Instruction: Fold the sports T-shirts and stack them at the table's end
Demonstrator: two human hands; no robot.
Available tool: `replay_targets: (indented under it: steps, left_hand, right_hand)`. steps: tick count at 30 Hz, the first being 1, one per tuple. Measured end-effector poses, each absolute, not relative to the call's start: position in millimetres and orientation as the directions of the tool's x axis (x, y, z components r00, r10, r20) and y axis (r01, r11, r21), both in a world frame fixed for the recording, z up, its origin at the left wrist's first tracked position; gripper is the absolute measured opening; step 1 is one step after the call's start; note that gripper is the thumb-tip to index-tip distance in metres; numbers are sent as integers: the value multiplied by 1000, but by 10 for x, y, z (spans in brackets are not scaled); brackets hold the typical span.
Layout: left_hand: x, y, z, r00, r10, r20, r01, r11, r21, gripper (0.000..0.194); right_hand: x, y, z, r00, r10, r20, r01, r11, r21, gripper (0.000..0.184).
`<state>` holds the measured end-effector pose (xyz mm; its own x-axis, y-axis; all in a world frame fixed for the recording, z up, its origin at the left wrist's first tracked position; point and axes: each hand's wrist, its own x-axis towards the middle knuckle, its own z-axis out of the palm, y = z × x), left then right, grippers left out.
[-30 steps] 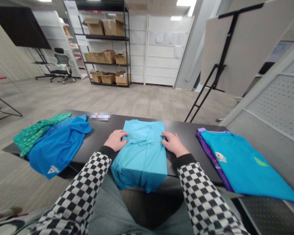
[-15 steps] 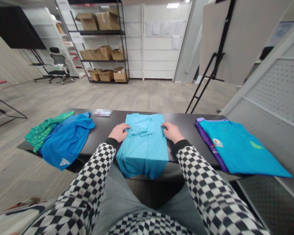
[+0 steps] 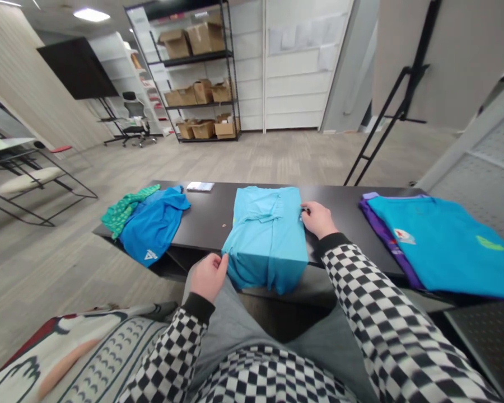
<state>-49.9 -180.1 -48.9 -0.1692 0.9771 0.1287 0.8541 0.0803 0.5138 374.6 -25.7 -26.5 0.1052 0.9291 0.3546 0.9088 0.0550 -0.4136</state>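
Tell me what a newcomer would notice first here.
Probably the light blue shirt mid-table, its lower part hanging over the near edge, with the left hand and right hand at its sides. Next, likely the brighter blue shirt at the table's right end, and the blue and green clothes heaped at the left.

Office — shelving, swivel chair (image 3: 135, 120)
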Motion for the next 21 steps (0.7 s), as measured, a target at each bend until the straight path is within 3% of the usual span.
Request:
replay_targets:
  steps: [3, 7, 14, 21]
  left_hand:
    - [-557, -1758, -687, -166, 985, 42, 733, 95, 674, 38]
    - [-522, -1584, -805, -59, 996, 61, 450, -29, 893, 49]
    - [-422, -1521, -681, -239, 967, 86, 439, 28, 898, 63]
    - [-371, -1586, -575, -186, 958, 219, 565, -77, 821, 39]
  right_hand:
    - [3727, -275, -247, 108, 933, 344, 912, 45, -408, 38]
    - [3703, -307, -225, 122, 935, 333, 907, 31, -419, 37]
    - [3698, -297, -216, 112, 942, 316, 908, 33, -417, 35]
    - [3636, -504, -95, 34, 928, 371, 904, 130, -408, 41]
